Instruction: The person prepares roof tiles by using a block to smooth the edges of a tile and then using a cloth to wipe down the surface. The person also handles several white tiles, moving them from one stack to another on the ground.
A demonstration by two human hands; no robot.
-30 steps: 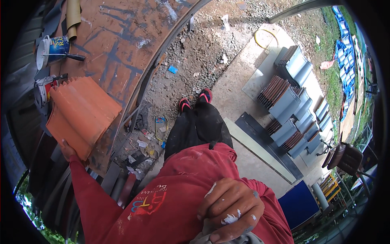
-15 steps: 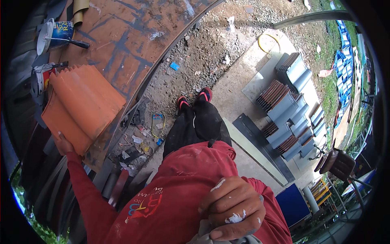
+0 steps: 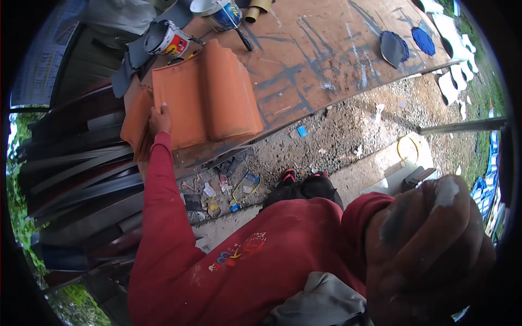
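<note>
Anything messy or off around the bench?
Yes, mess: paint-like grey and white streaks mark the brown tabletop, and litter, including a white scrap, is strewn on the ground beside it. The right hand has pale smears too. No clear break shows on the orange tile.

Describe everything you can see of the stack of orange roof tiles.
The stack of orange roof tiles looks like clay, with a raised, rounded ridge toward its right and several layered edges. It lies on the brown table, close to the near edge. The left hand touches its left side.
</note>
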